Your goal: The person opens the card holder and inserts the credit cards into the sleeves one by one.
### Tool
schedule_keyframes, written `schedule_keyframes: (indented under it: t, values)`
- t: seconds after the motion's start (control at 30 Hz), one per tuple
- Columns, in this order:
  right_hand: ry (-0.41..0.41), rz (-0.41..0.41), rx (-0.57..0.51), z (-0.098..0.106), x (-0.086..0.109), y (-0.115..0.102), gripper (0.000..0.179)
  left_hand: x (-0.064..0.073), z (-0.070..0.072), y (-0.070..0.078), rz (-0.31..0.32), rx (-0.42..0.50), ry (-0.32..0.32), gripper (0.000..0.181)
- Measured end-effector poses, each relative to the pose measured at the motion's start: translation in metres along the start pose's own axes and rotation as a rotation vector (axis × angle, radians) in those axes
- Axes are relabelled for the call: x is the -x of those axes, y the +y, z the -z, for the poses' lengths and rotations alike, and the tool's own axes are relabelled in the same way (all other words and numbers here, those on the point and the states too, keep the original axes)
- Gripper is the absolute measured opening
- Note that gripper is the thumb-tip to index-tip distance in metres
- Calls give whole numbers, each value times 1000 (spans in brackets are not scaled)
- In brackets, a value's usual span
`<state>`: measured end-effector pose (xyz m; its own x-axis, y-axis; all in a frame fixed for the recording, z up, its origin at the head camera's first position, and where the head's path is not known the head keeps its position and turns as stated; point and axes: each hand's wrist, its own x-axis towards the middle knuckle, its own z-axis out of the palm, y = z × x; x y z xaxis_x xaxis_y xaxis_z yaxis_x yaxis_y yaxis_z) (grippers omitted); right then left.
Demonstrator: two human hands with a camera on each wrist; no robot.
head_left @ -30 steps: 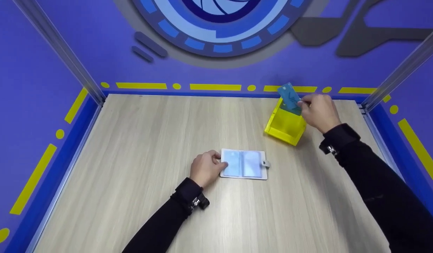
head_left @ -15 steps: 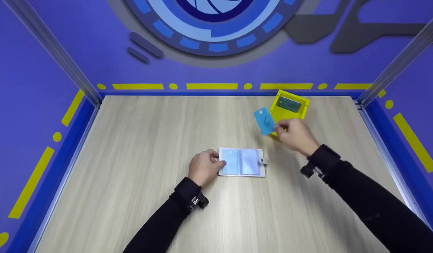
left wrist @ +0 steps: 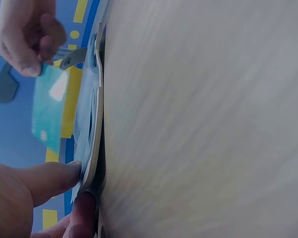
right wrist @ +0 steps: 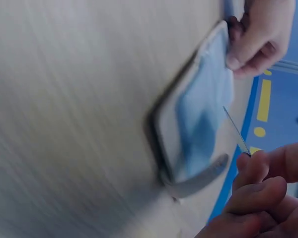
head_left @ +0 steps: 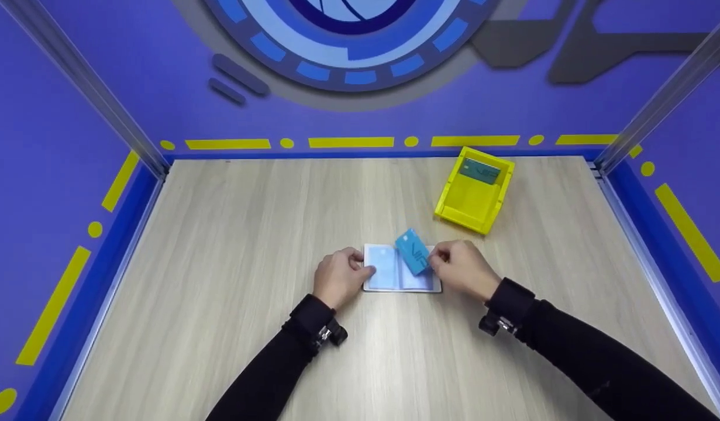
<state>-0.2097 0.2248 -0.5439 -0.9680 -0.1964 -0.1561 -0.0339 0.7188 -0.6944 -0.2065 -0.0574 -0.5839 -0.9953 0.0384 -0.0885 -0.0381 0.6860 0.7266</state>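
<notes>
An open card holder (head_left: 383, 275) with clear bluish sleeves lies on the table. My left hand (head_left: 341, 278) pinches its left edge, thumb on top and fingers beneath, as the left wrist view shows. Between thumb and fingertips my right hand (head_left: 465, 268) grips a blue VIP card (head_left: 413, 252) by one corner. The card is tilted above the holder's right half; in the right wrist view the card (right wrist: 236, 130) appears edge-on, apart from the sleeves. A strap with a snap (right wrist: 201, 178) sticks out from the holder's right side.
At the back right of the wooden table (head_left: 248, 210) stands a yellow bin (head_left: 468, 202). Another VIP card (head_left: 480, 171) leans inside it against the far wall. Blue panels (head_left: 313, 126) border the table at the back and sides.
My right hand has brought the blue card out from the yellow bin, toward the front left, to above the card holder. My left hand has stayed on the holder's left edge.
</notes>
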Motion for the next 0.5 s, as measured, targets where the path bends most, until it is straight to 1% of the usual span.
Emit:
schedule_keyframes:
  t: [0.13,0.5]
  values:
    - [3,-3,10,-11,4,6,22,0,0,1,4,2,-5,30]
    - [-41,-43,-4,-15,7,3,26,0,-1,0,6,0,-6,30]
